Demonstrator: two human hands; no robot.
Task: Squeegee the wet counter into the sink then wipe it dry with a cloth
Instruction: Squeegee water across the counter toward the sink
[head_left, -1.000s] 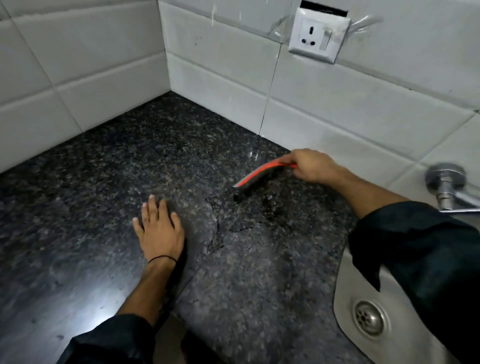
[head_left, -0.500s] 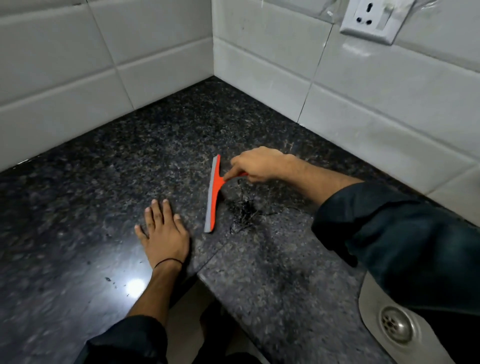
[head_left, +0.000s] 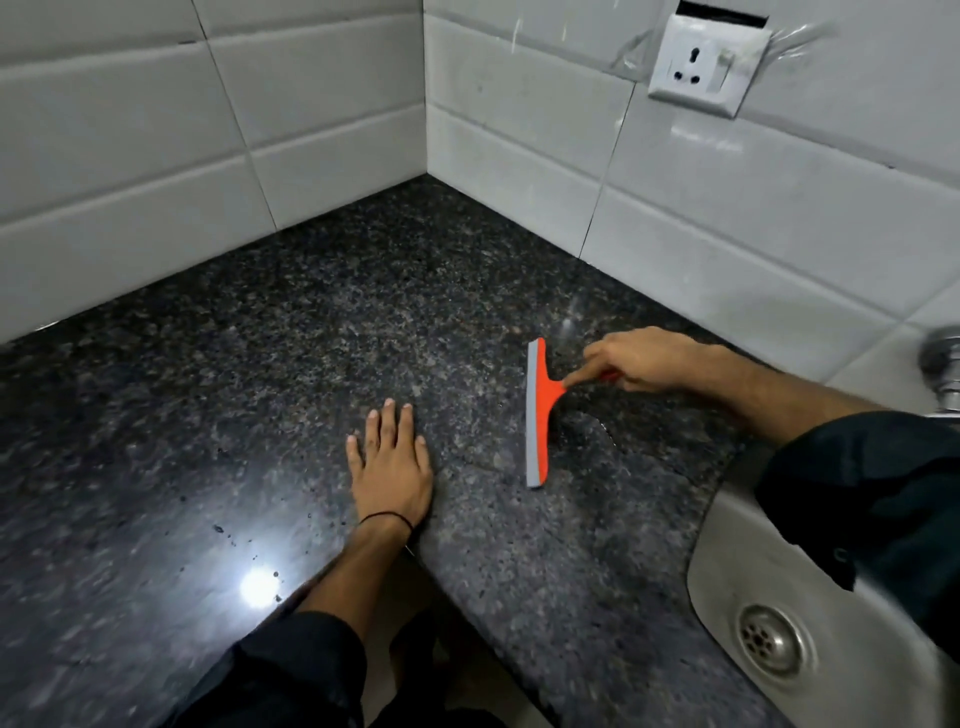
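one squeegee (head_left: 538, 415), two hands, one sink (head_left: 737, 525), one socket (head_left: 701, 65)

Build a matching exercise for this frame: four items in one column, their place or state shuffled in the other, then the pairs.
Items:
1. left hand
2. right hand
3. drain
4. socket

Places or states:
A. mounted on the tiled wall
B. flat, palm down on the counter
C. gripping the squeegee handle
D. at the bottom of the sink

Pairs: 1-B, 2-C, 3-D, 4-A
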